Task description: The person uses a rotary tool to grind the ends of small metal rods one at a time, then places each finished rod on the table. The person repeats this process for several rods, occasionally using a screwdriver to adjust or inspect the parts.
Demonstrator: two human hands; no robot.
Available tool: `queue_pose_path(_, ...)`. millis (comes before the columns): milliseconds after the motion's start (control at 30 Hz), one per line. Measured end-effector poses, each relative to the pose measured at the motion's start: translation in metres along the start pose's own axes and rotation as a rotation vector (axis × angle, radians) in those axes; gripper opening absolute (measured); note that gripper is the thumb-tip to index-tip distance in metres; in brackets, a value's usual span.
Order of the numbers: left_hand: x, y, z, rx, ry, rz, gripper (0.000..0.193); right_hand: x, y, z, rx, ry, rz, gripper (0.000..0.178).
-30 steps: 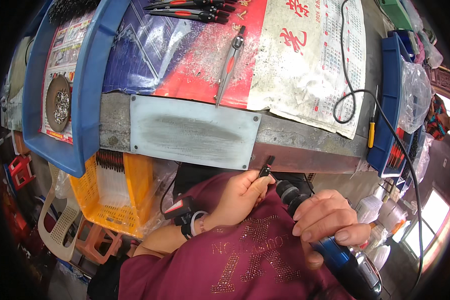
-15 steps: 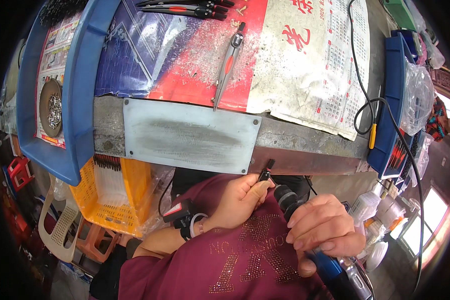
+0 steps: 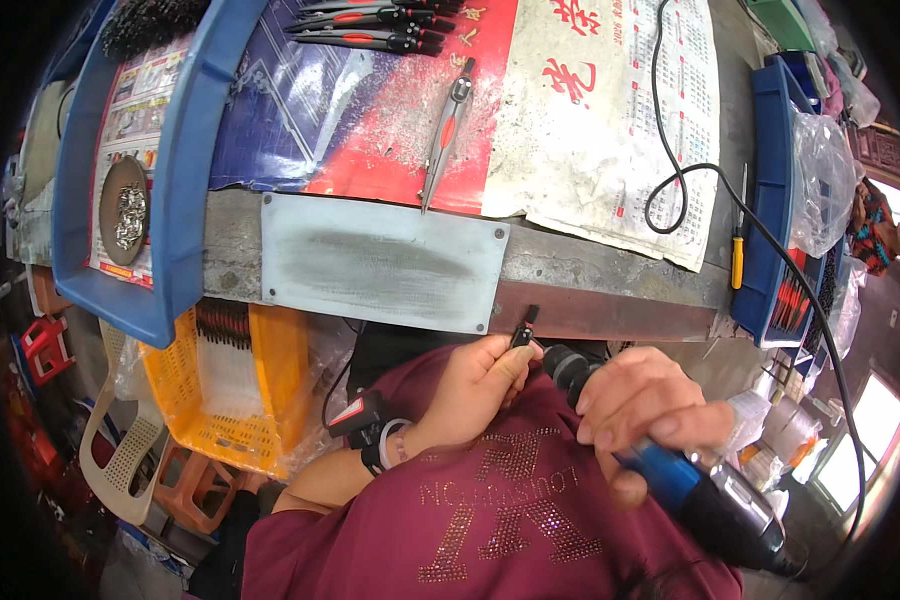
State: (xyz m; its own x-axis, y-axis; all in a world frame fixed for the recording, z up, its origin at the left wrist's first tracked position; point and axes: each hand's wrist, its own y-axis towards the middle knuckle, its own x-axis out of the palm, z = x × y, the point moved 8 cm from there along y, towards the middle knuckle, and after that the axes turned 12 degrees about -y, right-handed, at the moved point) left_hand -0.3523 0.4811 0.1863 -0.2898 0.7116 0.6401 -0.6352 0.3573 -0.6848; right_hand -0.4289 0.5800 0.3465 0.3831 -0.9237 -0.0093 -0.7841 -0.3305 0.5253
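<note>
Across the grey workbench [image 3: 590, 270] spread red-and-white printed paper sheets [image 3: 610, 110], a grey metal plate [image 3: 380, 262] at its edge, while below the right hand [image 3: 642, 400] grips a blue rotary tool [image 3: 690, 485] and left hand [image 3: 475, 380] fingers pinch a small black part [image 3: 522, 332].

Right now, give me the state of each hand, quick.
Left hand: closed, pinching a small black part between its fingertips.
Right hand: closed around a blue and silver rotary tool, tip close to the part.
</note>
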Motion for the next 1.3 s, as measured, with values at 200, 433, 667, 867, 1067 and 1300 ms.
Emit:
queue_pose_path(200,0.003,-0.003,0.005,-0.221,-0.172,-0.187,0.042,-0.021,-0.004,0.004,0.266,-0.007,0.323,0.057)
queue_pose_path(433,0.018,-0.022,0.010,-0.429,-0.328,-0.371,0.042,-0.013,-0.025,0.076,1.083,0.240,-0.019,0.053)
queue_pose_path(667,0.039,-0.026,0.039,-0.138,0.071,-0.327,0.030,-0.005,-0.052,0.082,1.005,0.546,0.144,0.047)
queue_pose_path(867,0.090,-0.058,0.098,0.943,1.155,-0.232,0.027,-0.022,-0.040,0.055,0.694,0.562,0.204,0.050)
queue_pose_path(1067,0.109,-0.058,0.097,1.023,1.265,-0.215,0.027,-0.034,-0.051,0.060,0.656,0.605,0.327,0.048)
queue_pose_path(1300,0.115,-0.044,0.095,1.001,1.228,-0.206,0.026,-0.050,-0.050,0.064,0.650,0.529,0.376,0.049)
